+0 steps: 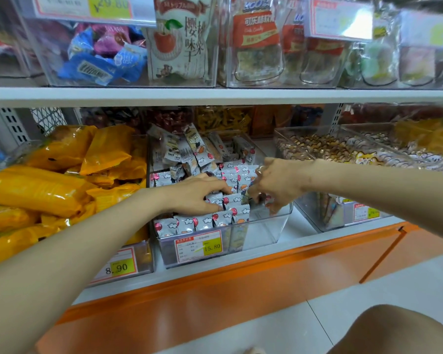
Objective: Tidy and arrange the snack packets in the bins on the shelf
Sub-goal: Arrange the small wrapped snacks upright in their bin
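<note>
Orange and shiny, the long base panel (241, 290) runs under the white bottom shelf (299, 238), and the pale floor (368, 290) below it is bare. A bent knee (394, 330) shows in the near right corner.

On the shelf edge sits the clear plastic middle bin (264, 228) with a red and yellow price tag (198, 246) stuck on its front wall. The bin's front right corner has bare room in it, and a white strip of shelf lies open between this bin and the clear bin of cartoon packets (343, 215) to its right.

Small white snack packets with red balloons (189, 224) stand in rows along the front of the middle bin. The left hand (197, 196) lies on top of the rows, with its fingers curled down and pressing between packets. The right hand (276, 185), with a ring on one finger, is just beside it. Its fingers pinch at a packet near the middle of the bin, but I cannot tell if it is truly held. The two hands are close but not touching.

Left of the middle bin, big yellow crinkly bags (62, 175) pile high above their own bin and lean against the wall between them.

Farther back in the middle bin, more small packets (189, 149) lie loose in a messy heap.

Above, the white upper shelf board (215, 94) carries clear bins of blue and purple wrapped sweets (100, 54) and tall pouches (179, 42).
</note>
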